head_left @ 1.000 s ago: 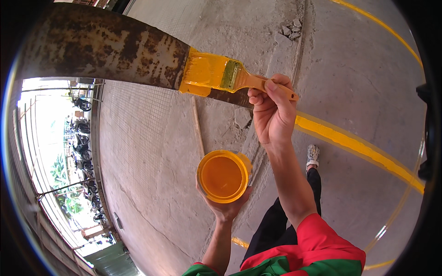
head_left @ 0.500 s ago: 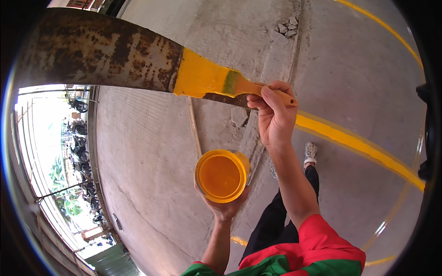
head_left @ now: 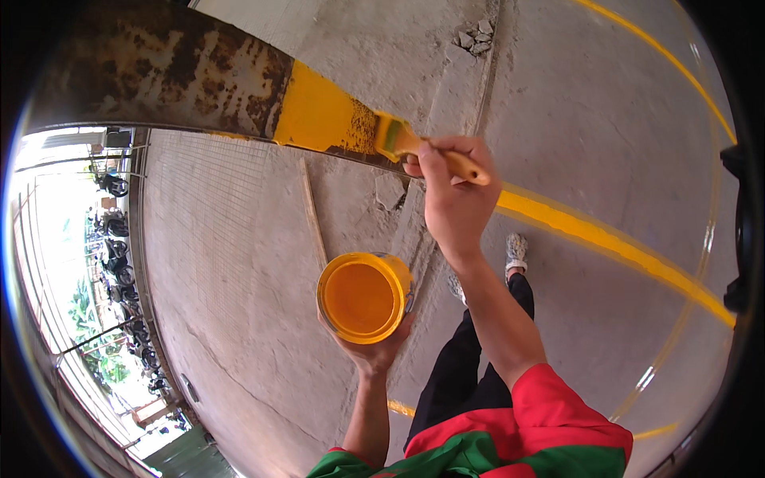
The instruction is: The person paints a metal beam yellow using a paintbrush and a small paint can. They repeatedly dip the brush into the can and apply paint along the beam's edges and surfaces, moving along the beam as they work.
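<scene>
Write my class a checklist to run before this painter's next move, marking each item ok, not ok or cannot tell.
1. Brush gripped: ok, its handle is in the right hand.
2. Paint can held: ok, in the left hand.
3. Paint available: ok, it shows inside the open can.
4. Yellow coat even: not ok, speckled near the brush.
5. Bristles loaded enough: cannot tell, blurred.
6. Rubble away from the shoes: ok, well apart.

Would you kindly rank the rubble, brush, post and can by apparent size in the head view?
1. Post
2. Can
3. Brush, partly hidden by the right hand
4. Rubble
</scene>
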### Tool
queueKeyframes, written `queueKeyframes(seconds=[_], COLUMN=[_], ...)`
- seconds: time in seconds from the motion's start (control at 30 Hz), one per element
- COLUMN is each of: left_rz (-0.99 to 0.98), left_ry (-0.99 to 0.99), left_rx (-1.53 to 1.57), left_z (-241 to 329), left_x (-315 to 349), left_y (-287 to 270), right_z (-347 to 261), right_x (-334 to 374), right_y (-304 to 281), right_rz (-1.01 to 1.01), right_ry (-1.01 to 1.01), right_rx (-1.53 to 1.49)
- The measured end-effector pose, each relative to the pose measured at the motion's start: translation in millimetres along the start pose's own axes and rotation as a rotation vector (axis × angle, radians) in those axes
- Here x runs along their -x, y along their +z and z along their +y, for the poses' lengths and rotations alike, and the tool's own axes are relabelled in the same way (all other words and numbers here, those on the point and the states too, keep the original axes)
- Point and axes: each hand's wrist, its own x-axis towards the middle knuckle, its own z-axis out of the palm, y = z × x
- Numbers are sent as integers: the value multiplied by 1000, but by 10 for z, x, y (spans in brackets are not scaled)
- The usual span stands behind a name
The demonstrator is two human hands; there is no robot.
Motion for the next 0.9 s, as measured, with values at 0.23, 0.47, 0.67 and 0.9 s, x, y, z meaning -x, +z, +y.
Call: queueKeyframes(seconds=[0.23,0.47,0.67,0.9], left_rz=[3,5,-15,38], left_ry=[-13,-2,3,54], left_rx=[190,159,42,177], left_z=[-30,-118,-225,-171], left_x=[25,67,138,139], left_y=[8,-39,-97,-35], right_z=[-629,558,1450,1064], right_x=[-107,-9,-31,-16], right_y=[3,-404,-939,-473], right_rz=[-46,142,235,31], right_ry=[2,366,312,98], right_rx=[-575,-464,31,203])
